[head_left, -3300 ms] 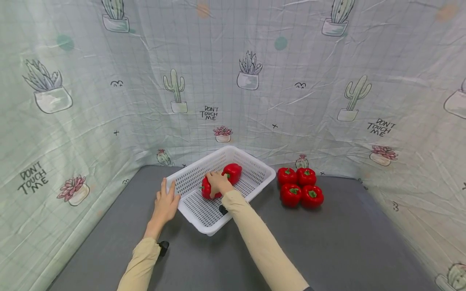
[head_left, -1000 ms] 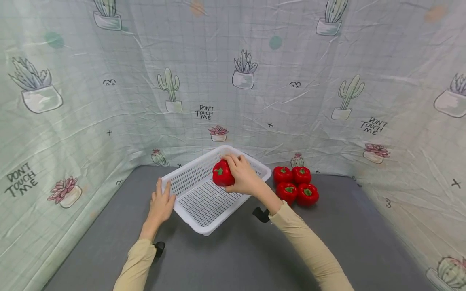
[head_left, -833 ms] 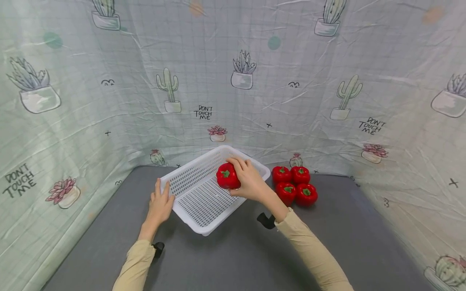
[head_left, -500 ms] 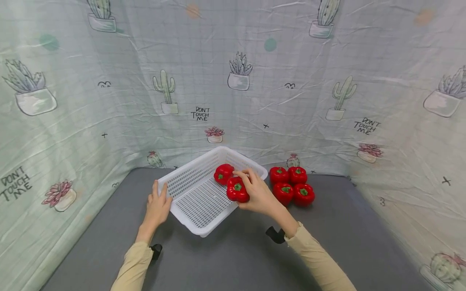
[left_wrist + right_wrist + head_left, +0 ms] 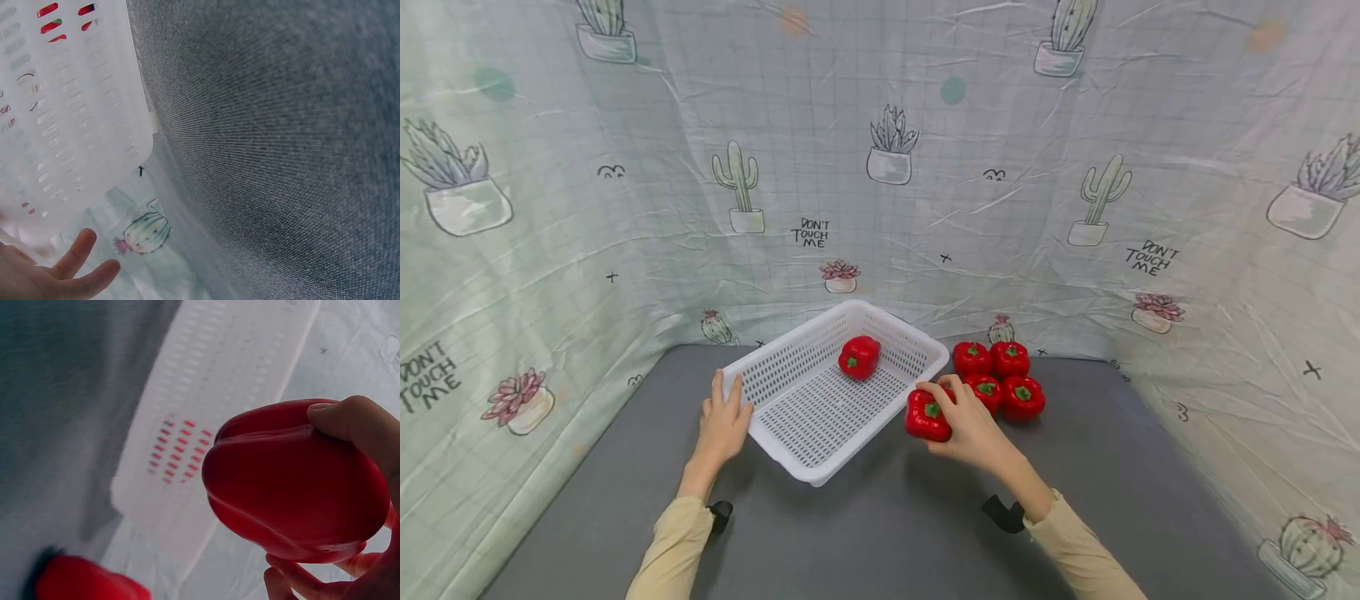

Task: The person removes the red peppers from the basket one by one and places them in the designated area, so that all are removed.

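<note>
Beyond the right front rim of the white plastic basket (image 5: pixel 831 465), my right hand (image 5: pixel 973 429) grips a red bell pepper (image 5: pixel 927 416), its green stem facing me. The right wrist view shows my thumb on one side of that held pepper (image 5: pixel 294 484) and fingertips below it. Another red bell pepper (image 5: pixel 859 358) lies inside the basket near its far end. My left hand (image 5: pixel 724 425) rests at the basket's left corner, fingers extended at the rim. In the left wrist view two fingers (image 5: pixel 78 253) stretch out beside the perforated wall (image 5: pixel 69 106).
Just right of the basket, red bell peppers stand stems up in two rows on the grey table (image 5: pixel 865 533); the back row includes a pepper (image 5: pixel 1011 359), and the front one (image 5: pixel 1022 398). A cactus-print curtain (image 5: pixel 790 167) encloses the back and sides.
My right hand has taken a pepper out of the basket and carried it right, over the near rim, toward the grouped peppers. The left hand has stayed at the basket's corner.
</note>
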Tool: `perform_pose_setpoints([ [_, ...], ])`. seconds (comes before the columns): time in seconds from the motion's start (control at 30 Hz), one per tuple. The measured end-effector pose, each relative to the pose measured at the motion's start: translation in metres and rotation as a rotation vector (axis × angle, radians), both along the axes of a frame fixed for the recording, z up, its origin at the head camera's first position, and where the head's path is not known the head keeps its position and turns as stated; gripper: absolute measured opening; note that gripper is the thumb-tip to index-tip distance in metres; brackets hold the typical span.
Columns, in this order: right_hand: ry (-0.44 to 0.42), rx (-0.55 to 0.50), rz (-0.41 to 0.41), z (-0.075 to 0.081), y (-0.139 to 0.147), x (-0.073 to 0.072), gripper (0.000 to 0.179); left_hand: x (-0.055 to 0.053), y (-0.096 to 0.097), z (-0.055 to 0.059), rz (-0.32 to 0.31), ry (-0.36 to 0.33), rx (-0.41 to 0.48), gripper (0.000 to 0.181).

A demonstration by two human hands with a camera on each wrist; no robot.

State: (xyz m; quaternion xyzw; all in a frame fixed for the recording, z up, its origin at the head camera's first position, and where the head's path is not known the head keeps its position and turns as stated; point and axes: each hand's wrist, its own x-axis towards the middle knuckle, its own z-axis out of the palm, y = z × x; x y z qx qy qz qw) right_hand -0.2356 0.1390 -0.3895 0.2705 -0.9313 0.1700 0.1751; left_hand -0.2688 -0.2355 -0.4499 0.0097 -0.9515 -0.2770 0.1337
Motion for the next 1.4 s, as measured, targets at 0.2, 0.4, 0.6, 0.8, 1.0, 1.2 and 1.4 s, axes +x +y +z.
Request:
perform_pose_setpoints([
  [0.2, 0.002, 0.01, -0.021, -0.012, 0.014, 0.002, 0.082, -0.001, 0.0, 0.0, 0.001, 0.011, 0.002, 0.056],
  [0.4, 0.003, 0.012, -0.046, -0.024, 0.025, 0.001, 0.077, 0.0, 0.001, -0.001, -0.001, 0.024, 0.03, 0.057],
  [0.6, 0.042, 0.029, -0.053, -0.037, 0.039, -0.003, 0.074, 0.001, 0.003, -0.001, -0.002, 0.089, 0.048, 0.057],
  [0.8, 0.064, 0.014, -0.064, -0.044, 0.051, -0.003, 0.075, -0.001, 0.001, 0.0, 0.003, 0.025, 0.025, 0.056],
  [1.0, 0.086, 0.023, -0.082, -0.049, 0.059, -0.005, 0.075, 0.0, 0.001, 0.0, 0.01, 0.006, 0.015, 0.057],
  [1.2, 0.083, 0.029, -0.105, -0.051, 0.066, -0.007, 0.078, 0.0, 0.0, -0.002, 0.011, 0.02, 0.012, 0.056],
  [1.4, 0.08, 0.032, -0.13, -0.053, 0.074, -0.009, 0.079, 0.0, 0.001, 0.0, 0.005, 0.01, 0.008, 0.056],
])
